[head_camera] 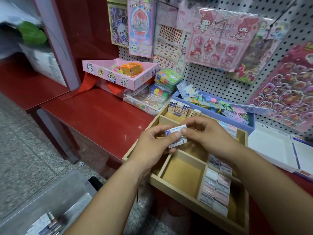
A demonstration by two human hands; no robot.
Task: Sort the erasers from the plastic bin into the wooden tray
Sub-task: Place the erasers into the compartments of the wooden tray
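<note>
Our thumbs cover much of the white block erasers in blue-printed paper sleeves (177,133), so we cannot tell for sure how many there are; it looks like two, stacked. Our left hand (155,141) curls its fingers under the stack, with the thumb pressed on top. Our right hand (208,133) pinches the stack's right end between thumb and forefinger.

Directly below the grip lies the light wooden tray with divided compartments (186,192). Our hands hide its middle compartments. Beyond the grip, three upright sleeved erasers (178,107) stand side by side in a far compartment. Nearer to us and right of the grip, rows of pastel pink and white erasers (215,189) fill a compartment.

Well down and left of the grip, the clear plastic bin (50,200) is cut off by the frame edge, and its contents are blurred. The tray rests on a red table (101,116).
</note>
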